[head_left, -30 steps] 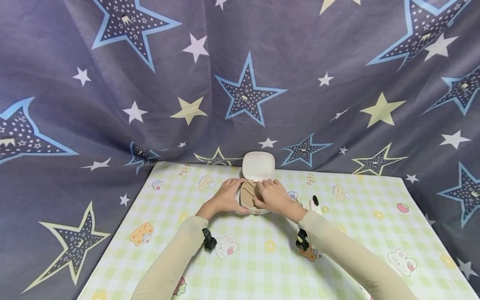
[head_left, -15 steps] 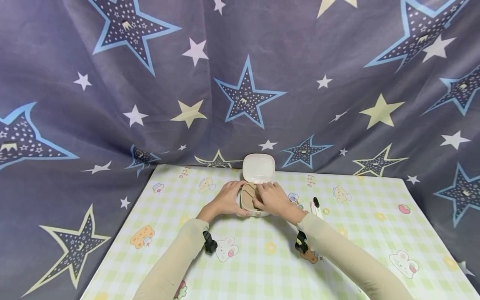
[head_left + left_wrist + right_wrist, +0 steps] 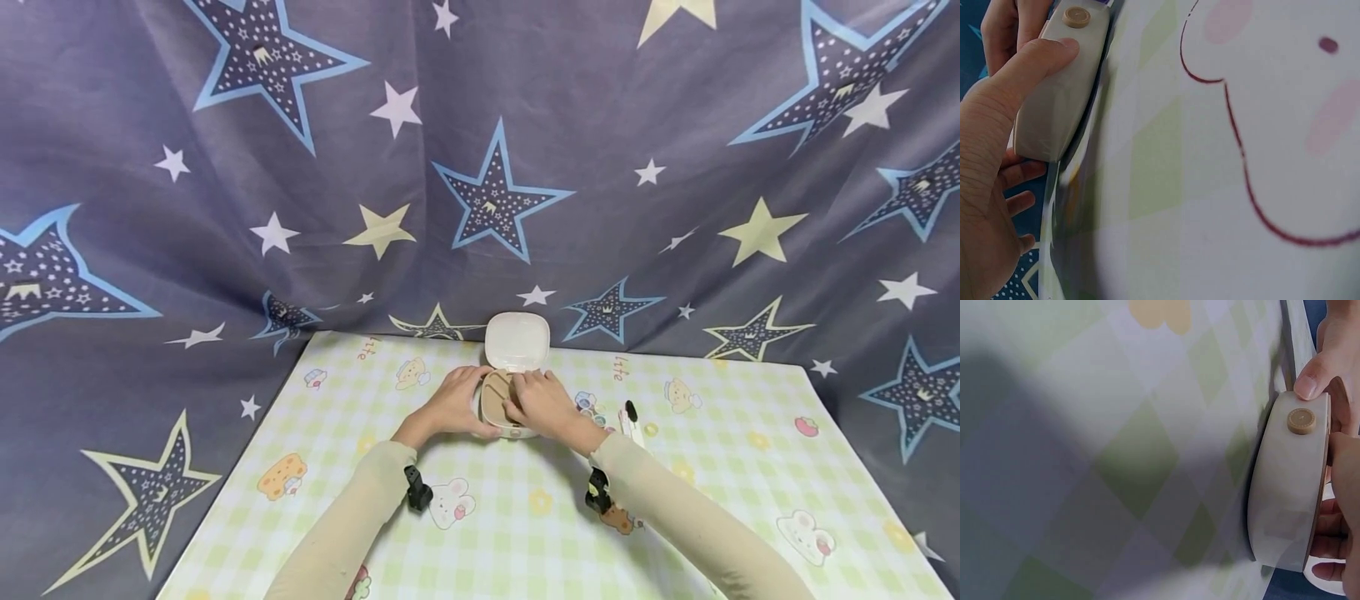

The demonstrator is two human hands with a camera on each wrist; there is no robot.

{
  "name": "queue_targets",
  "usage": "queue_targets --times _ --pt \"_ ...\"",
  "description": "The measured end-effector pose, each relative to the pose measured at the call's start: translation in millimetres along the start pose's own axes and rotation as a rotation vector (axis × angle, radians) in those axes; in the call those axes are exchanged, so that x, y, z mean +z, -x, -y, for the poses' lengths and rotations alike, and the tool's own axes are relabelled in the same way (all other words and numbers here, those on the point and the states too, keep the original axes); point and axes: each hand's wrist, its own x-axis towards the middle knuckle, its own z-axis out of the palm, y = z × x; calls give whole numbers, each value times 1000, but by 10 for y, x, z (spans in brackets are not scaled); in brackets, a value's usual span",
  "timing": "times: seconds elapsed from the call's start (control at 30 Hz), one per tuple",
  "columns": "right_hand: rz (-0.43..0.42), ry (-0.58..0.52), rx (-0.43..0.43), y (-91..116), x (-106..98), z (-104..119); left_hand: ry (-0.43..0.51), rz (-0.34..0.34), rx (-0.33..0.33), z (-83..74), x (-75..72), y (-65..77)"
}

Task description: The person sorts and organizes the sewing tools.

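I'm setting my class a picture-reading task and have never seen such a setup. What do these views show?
No machine here: a person works with a bare left hand and right hand. The wide picture is from a camera on the head, looking down; the two close ones are from small black wrist cameras.

The surface is a pale green-and-white checked cloth with cartoon prints. On it sits a white rounded case with a tan interior, its white lid raised behind.

The left hand holds the case's side; the right reaches into it, though whether it grips anything is hidden. To the right lies a slim white object with a black tip, too small to identify.
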Motion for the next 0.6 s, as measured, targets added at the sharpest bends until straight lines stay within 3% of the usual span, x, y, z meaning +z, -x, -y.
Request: queue_targets --times 0.6 --pt "-10 -40 34 0 19 27 9 -15 4 12 17 -21"
